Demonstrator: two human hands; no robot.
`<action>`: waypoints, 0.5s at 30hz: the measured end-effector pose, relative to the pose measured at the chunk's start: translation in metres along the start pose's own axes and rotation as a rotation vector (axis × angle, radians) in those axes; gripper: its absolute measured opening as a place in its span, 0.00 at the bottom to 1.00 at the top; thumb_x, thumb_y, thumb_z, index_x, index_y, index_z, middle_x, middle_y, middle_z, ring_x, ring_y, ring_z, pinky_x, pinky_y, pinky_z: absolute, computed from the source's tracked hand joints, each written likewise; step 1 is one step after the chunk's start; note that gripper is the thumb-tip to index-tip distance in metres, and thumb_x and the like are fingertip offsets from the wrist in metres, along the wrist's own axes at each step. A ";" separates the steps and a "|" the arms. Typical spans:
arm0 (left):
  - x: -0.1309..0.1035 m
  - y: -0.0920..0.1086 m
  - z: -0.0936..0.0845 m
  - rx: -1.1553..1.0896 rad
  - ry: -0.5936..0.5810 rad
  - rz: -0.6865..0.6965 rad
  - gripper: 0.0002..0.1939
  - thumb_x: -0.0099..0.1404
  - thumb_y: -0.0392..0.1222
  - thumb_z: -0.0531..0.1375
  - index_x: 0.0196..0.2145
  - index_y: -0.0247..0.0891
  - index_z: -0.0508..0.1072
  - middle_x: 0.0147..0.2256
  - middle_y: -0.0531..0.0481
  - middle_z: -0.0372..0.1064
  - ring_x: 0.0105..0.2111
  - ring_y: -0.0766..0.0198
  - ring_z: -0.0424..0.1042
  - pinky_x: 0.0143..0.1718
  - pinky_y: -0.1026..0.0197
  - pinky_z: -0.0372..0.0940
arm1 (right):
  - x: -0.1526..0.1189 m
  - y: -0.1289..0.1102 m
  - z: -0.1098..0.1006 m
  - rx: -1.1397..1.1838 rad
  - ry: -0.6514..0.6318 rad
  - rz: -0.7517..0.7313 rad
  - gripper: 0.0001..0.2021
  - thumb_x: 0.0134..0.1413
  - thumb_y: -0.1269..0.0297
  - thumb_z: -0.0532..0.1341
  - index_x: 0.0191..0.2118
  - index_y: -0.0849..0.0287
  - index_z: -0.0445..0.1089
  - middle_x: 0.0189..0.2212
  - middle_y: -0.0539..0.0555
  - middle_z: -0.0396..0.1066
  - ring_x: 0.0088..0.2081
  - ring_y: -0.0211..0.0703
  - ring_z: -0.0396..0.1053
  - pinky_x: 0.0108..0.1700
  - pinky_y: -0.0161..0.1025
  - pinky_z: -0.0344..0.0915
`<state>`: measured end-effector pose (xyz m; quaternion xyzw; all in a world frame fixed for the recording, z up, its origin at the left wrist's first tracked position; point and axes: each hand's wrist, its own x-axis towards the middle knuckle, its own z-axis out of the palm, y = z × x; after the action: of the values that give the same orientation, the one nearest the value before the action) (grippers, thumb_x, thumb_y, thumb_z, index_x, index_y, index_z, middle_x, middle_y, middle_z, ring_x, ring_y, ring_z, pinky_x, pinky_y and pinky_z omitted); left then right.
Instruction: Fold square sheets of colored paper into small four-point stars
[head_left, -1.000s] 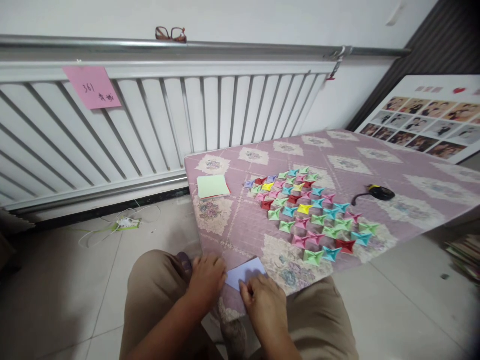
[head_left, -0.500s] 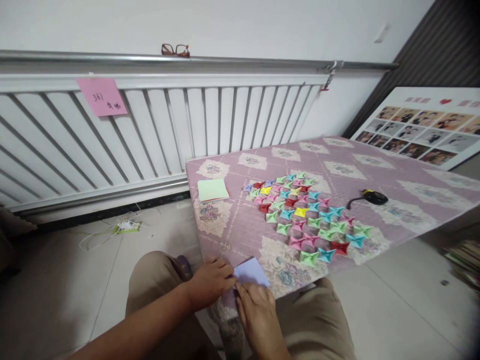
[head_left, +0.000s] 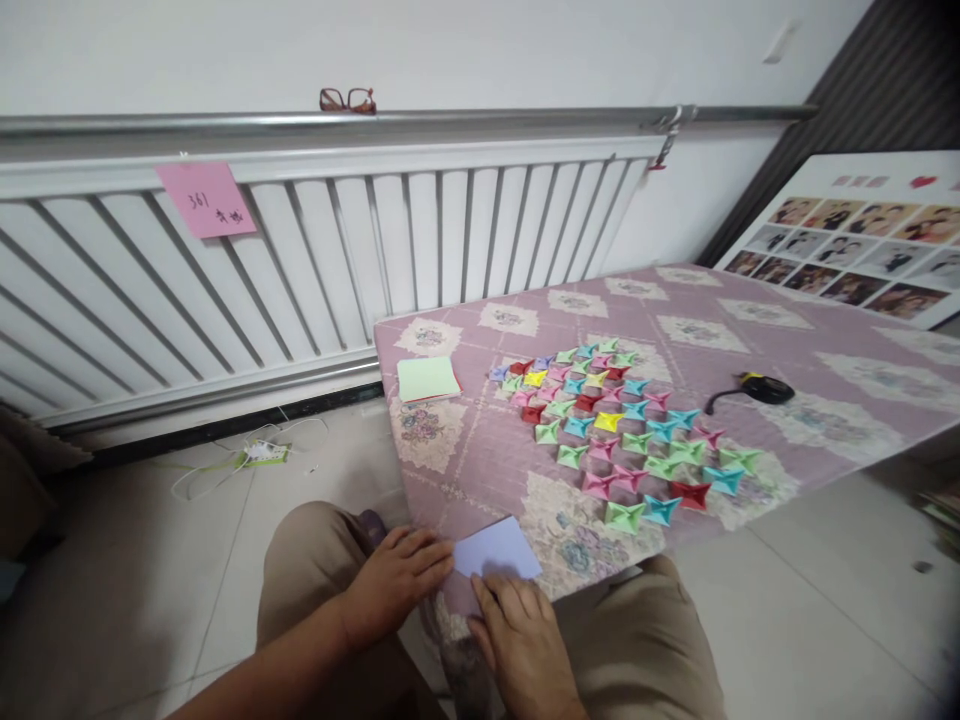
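Observation:
A folded sheet of lavender paper [head_left: 496,550] lies flat at the near corner of the table. My left hand [head_left: 401,578] rests at its left edge, fingers stretched out and lying flat. Over the paper's lower edge lies my right hand [head_left: 517,630], its fingers extended and close together, pressing the sheet down. Beyond the paper, several folded paper stars [head_left: 606,422] in green, pink, blue, red and yellow stand in slanting rows. A stack of square paper [head_left: 427,379], light green on top, sits near the table's left edge.
A patterned purple tablecloth [head_left: 480,450] covers the table. A black coiled cable-like object [head_left: 769,389] lies to the right. Behind stand a white radiator [head_left: 315,280] and a photo board [head_left: 847,240]. On the floor at left is a power strip [head_left: 266,453] with white cords.
My left hand has slid left and down from the paper's middle to its left edge, uncovering more of the sheet. My right hand stays on the lower edge. The view has shifted slightly.

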<state>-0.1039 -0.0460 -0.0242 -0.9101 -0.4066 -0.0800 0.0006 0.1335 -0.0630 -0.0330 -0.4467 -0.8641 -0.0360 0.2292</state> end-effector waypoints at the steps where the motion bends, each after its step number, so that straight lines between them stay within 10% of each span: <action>1: -0.002 0.000 0.003 0.014 -0.004 -0.016 0.21 0.68 0.35 0.53 0.58 0.46 0.60 0.57 0.49 0.62 0.58 0.59 0.56 0.56 0.53 0.51 | -0.002 0.003 -0.001 0.001 0.001 -0.018 0.15 0.58 0.60 0.59 0.50 0.54 0.67 0.42 0.52 0.73 0.44 0.47 0.66 0.49 0.45 0.56; 15: -0.009 0.009 0.027 0.017 0.137 -0.131 0.22 0.64 0.25 0.47 0.53 0.37 0.64 0.57 0.44 0.62 0.59 0.60 0.58 0.57 0.52 0.60 | -0.017 0.017 -0.002 -0.012 0.140 -0.046 0.14 0.65 0.63 0.48 0.44 0.57 0.70 0.42 0.54 0.73 0.46 0.45 0.69 0.49 0.42 0.63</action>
<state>-0.0994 -0.0569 -0.0511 -0.8739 -0.4649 -0.1386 0.0311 0.1559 -0.0656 -0.0412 -0.4244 -0.8558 -0.0775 0.2854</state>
